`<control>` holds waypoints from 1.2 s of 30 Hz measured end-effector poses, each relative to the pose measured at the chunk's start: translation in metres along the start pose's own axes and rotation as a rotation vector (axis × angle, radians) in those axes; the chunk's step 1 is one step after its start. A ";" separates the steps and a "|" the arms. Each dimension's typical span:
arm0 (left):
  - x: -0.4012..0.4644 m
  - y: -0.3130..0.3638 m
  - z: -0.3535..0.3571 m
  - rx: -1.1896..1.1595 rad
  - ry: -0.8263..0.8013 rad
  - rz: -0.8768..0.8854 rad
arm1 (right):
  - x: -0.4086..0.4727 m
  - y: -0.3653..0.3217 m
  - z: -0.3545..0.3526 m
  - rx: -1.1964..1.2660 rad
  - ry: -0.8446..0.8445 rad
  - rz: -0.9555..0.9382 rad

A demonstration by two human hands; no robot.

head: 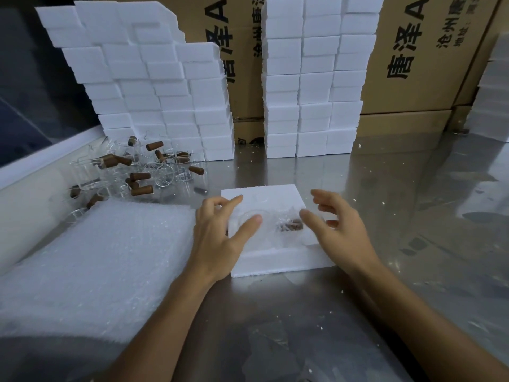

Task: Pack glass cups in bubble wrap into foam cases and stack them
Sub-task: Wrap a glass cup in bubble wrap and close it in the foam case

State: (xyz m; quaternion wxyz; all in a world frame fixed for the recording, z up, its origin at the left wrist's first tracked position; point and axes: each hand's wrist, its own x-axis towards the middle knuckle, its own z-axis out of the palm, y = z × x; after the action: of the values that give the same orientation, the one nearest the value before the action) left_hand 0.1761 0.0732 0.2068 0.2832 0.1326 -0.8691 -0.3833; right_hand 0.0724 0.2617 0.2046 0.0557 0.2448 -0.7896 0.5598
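Note:
An open white foam case (275, 259) lies on the metal table in front of me. In its hollow sits a glass cup with a brown handle, wrapped in bubble wrap (278, 223). My left hand (220, 232) hovers at the case's left side, thumb reaching over the wrapped cup, fingers loosely spread. To the right of the cup is my right hand (334, 228), its fingers relaxed and slightly curled, gripping nothing. A pile of bare glass cups with brown handles (137, 169) lies at the back left.
A stack of bubble wrap sheets (93, 266) covers the table at left. Tall stacks of foam cases (165, 100) (311, 78) stand at the back before cardboard boxes (418, 51). More foam stacks (493, 92) rise at far right. Foam crumbs dot the steel table (413, 202).

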 end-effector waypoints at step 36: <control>-0.003 0.020 0.003 -0.393 0.303 0.071 | 0.009 0.000 -0.012 0.445 0.157 0.042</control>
State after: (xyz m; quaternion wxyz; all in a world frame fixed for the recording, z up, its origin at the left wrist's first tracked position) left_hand 0.1768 0.0893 0.2185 0.4440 0.1001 -0.7295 -0.5106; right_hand 0.0623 0.2701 0.2120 0.0500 0.1900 -0.6450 0.7385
